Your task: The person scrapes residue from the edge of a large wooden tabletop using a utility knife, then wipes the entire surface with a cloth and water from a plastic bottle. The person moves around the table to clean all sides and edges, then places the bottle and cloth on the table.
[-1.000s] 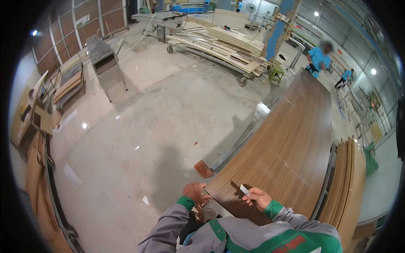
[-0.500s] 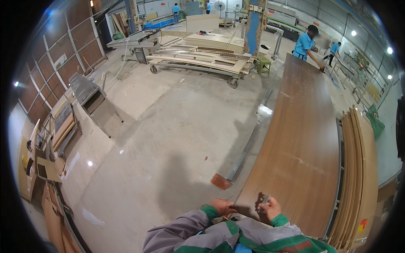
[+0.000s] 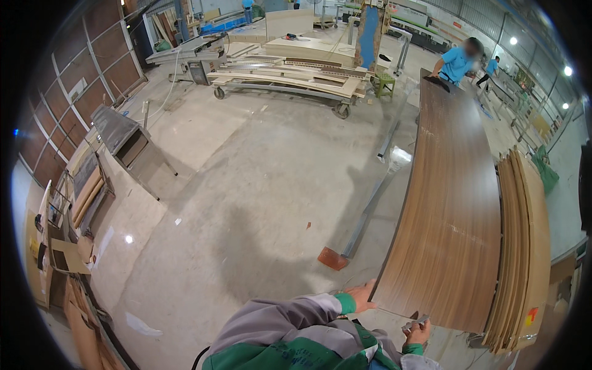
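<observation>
A long brown wood-grain panel (image 3: 447,216) stretches away from me on the right. My left hand (image 3: 361,295) rests against its near left corner, fingers stretched out along the edge. Just off the panel's near edge, my right hand (image 3: 419,335) is closed around a small grey metal hand tool (image 3: 415,321); its exact kind is too small to make out. At the panel's far end a co-worker in a blue shirt (image 3: 456,63) leans over, with a dark-gloved hand (image 3: 436,81) on the far left corner.
Several tan boards (image 3: 524,246) stand stacked along the panel's right side. A metal bar with a reddish-brown end block (image 3: 333,259) lies left of the panel. Further off are a wheeled cart of boards (image 3: 290,83), a green stool (image 3: 385,85) and a grey metal stand (image 3: 123,132).
Both my hands have moved right, and the right one has come off the panel's surface to its near edge. The co-worker's hand has gone from the right edge to the far left corner.
</observation>
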Demonstrator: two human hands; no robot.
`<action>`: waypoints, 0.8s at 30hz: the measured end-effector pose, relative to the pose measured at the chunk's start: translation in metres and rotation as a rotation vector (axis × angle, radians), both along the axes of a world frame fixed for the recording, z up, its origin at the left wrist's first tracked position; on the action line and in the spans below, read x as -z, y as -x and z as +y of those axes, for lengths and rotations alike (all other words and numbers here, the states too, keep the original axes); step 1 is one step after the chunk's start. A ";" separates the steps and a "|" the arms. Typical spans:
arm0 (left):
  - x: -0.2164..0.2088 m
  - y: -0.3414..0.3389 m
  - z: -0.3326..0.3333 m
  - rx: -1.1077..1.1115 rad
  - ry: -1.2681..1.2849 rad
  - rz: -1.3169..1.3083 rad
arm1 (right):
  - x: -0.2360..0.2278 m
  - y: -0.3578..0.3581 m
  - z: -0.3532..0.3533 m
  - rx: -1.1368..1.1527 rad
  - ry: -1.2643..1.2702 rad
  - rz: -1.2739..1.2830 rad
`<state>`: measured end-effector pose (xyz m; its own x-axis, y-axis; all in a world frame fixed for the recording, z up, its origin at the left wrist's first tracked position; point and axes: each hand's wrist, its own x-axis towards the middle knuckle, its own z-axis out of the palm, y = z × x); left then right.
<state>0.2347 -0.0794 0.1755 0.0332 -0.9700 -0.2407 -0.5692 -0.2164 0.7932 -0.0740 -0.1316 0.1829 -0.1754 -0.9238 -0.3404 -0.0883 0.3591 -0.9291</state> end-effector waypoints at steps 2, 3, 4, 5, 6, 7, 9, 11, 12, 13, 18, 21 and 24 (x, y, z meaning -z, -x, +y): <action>-0.009 -0.001 -0.003 0.098 0.215 -0.182 | 0.007 0.007 0.008 0.083 -0.035 -0.025; -0.005 -0.003 -0.001 0.195 0.311 -0.299 | 0.012 0.009 0.013 0.094 -0.056 -0.050; -0.001 -0.002 -0.001 0.302 0.414 -0.409 | 0.016 0.013 0.020 0.115 -0.073 -0.071; 0.002 0.000 -0.005 0.358 0.389 -0.435 | 0.021 0.016 0.028 0.114 -0.071 -0.105; 0.005 0.001 -0.010 0.412 0.368 -0.462 | 0.024 0.016 0.035 0.112 -0.064 -0.139; 0.008 0.004 -0.013 0.473 0.343 -0.482 | 0.026 0.019 0.045 0.117 -0.062 -0.168; 0.014 0.007 -0.011 0.471 0.407 -0.536 | 0.027 0.021 0.064 0.108 -0.030 -0.151; 0.016 0.008 -0.006 0.475 0.437 -0.583 | 0.038 0.028 0.086 0.114 -0.006 -0.122; 0.020 0.007 -0.002 0.476 0.423 -0.605 | 0.042 0.027 0.096 0.155 -0.009 -0.125; 0.022 0.006 -0.001 0.479 0.418 -0.628 | 0.046 0.027 0.103 0.199 -0.007 -0.127; 0.020 0.005 -0.015 0.694 0.450 -0.905 | 0.065 0.030 0.125 0.300 -0.014 -0.259; 0.015 -0.002 -0.030 0.705 0.494 -0.953 | 0.063 0.020 0.118 0.332 0.053 -0.303; -0.001 -0.010 -0.052 0.718 0.369 -0.797 | 0.057 0.002 0.111 0.318 0.147 -0.220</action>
<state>0.2450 -0.1310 0.1765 -0.5435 -0.8340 -0.0949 -0.8389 0.5356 0.0966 -0.0762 -0.0205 0.1258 -0.3975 -0.8771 -0.2696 0.2116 0.1982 -0.9570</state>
